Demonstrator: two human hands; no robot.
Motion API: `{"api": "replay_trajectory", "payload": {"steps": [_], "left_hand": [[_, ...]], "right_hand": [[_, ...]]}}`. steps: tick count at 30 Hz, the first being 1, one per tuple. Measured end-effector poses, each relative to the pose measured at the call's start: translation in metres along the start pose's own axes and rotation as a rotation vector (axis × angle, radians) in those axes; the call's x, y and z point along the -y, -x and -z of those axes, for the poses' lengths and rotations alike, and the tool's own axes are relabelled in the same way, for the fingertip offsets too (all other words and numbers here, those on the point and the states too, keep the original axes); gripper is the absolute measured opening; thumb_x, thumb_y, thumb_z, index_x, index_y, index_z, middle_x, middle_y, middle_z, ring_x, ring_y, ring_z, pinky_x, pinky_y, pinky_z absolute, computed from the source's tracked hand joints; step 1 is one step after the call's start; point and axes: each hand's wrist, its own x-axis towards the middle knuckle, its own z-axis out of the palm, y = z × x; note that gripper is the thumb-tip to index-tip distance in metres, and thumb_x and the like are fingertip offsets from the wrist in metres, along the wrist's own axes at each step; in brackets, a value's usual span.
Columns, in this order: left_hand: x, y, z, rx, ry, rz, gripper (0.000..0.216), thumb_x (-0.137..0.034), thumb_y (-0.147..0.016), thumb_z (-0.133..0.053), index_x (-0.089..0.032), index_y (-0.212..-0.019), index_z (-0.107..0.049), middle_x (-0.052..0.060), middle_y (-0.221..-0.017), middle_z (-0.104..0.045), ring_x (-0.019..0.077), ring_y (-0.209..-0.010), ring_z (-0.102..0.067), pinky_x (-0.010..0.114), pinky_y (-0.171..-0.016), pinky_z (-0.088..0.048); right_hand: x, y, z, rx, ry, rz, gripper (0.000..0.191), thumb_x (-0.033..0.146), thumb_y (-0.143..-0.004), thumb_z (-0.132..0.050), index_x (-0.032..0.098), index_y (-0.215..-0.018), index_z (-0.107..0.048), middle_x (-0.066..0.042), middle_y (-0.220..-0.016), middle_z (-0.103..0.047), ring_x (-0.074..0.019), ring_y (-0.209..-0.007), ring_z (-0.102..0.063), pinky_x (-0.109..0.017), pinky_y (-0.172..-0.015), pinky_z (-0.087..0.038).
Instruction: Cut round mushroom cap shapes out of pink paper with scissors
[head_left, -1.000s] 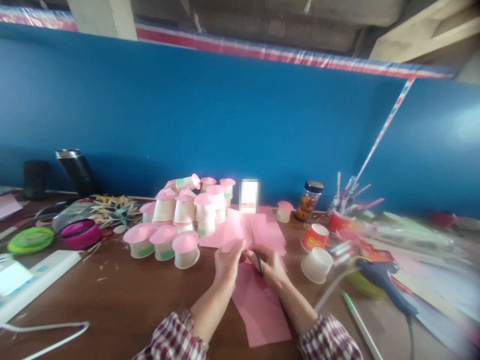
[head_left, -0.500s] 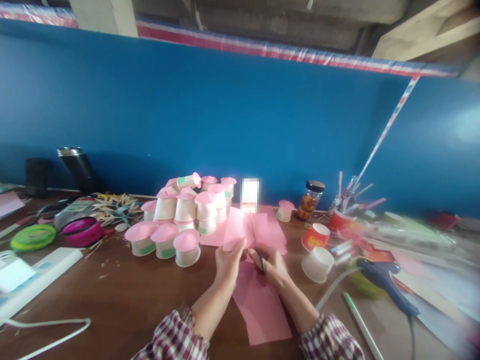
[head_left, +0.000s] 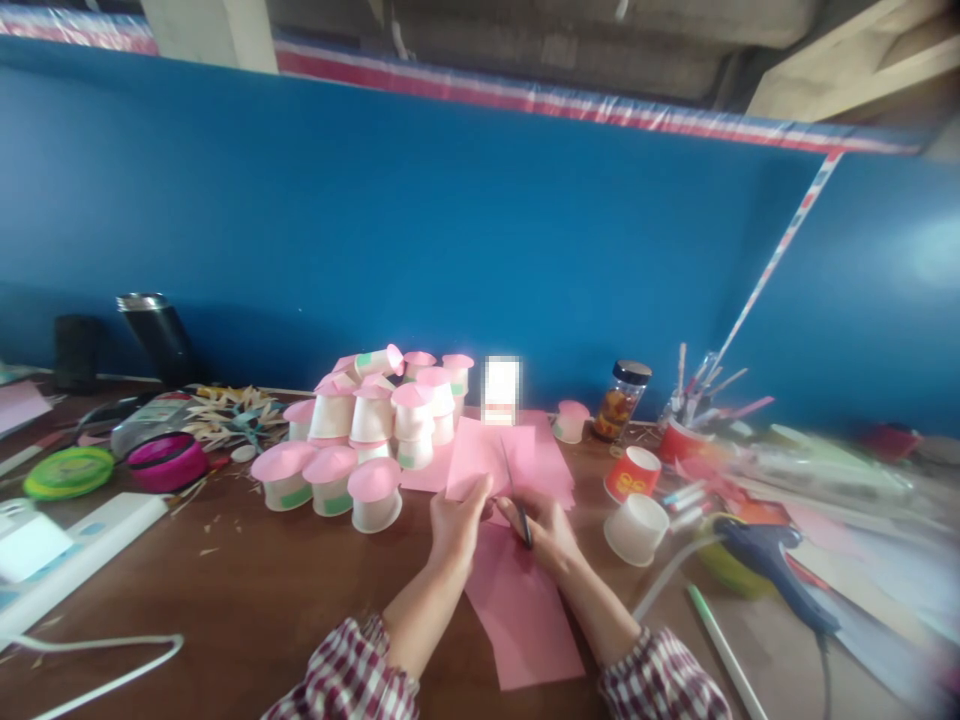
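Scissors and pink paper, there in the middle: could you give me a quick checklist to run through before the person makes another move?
1. Scissors gripped: ok, in the right hand.
2. Blades facing away from the body: ok, they point toward the blue wall.
3. Pink sheet steadied: ok, the left hand holds its near edge.
4. Left fingertips clear of the blades: cannot tell; the thumb is close beside them and other fingers are hidden.
5. Pink-topped cups out of the way: ok, grouped left of the hands, not touching them.
6. Glue gun switched off: cannot tell.
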Motion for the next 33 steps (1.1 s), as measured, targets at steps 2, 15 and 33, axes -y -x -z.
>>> {"api": "replay_trajectory", "payload": {"steps": [2, 15, 33], "left_hand": [[0.001, 0.000, 0.000, 0.002, 0.002, 0.002, 0.043, -0.042, -0.054, -0.078, -0.006, -0.075, -0.068, 0.009, -0.060, -0.066, 0.0178, -0.055, -0.063, 0.027, -0.054, -0.052], [0.004, -0.002, -0.001, -0.008, 0.056, 0.012, 0.034, -0.035, -0.057, -0.077, -0.006, -0.072, -0.069, 0.010, -0.063, -0.067, 0.0215, -0.058, -0.065, 0.029, -0.053, -0.053], [-0.002, 0.005, -0.005, -0.028, 0.025, -0.036, 0.032, -0.033, -0.057, -0.077, -0.005, -0.071, -0.069, 0.009, -0.060, -0.067, 0.0185, -0.055, -0.064, 0.024, -0.049, -0.049]], "right_hand": [[0.000, 0.000, 0.000, -0.002, 0.004, 0.009, 0.039, 0.052, -0.068, -0.066, 0.013, -0.065, -0.063, 0.005, -0.044, -0.042, -0.0077, -0.039, -0.037, -0.019, -0.036, -0.031], [0.006, 0.005, -0.003, 0.014, 0.035, 0.024, 0.039, 0.050, -0.072, -0.064, 0.011, -0.077, -0.069, 0.004, -0.047, -0.046, -0.0089, -0.040, -0.042, -0.020, -0.038, -0.035], [0.006, 0.004, -0.001, 0.009, 0.046, 0.019, 0.041, 0.051, -0.072, -0.063, 0.011, -0.078, -0.069, 0.003, -0.048, -0.048, -0.0089, -0.041, -0.043, -0.020, -0.038, -0.038]]}}
